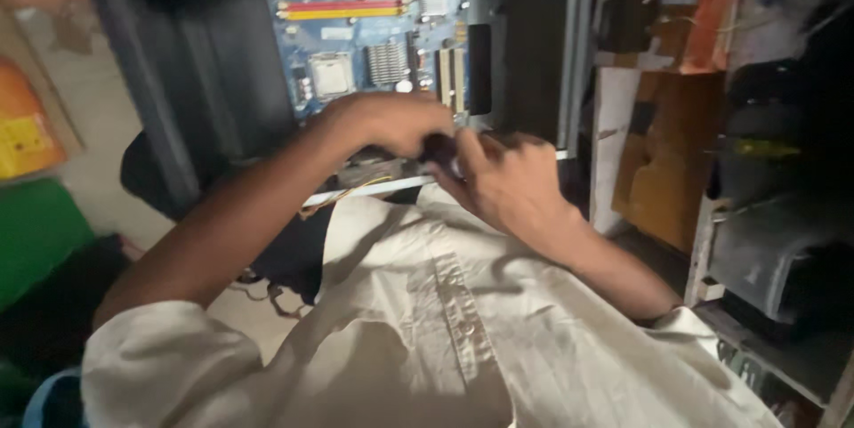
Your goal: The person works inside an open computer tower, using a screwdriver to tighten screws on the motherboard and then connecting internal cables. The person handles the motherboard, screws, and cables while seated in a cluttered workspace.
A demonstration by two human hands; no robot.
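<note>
Both hands (pixel 445 148) around dark part (pixel 439 150), below motherboard (pixel 374 28)

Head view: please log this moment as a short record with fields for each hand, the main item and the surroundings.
left hand: curled over a small dark object, below the board
right hand: fingers meet the same dark object; what it is cannot be told
main item: blue motherboard with red and yellow slots, in an open case
surroundings: wooden shelving on the right; cream shirt in the foreground
</note>
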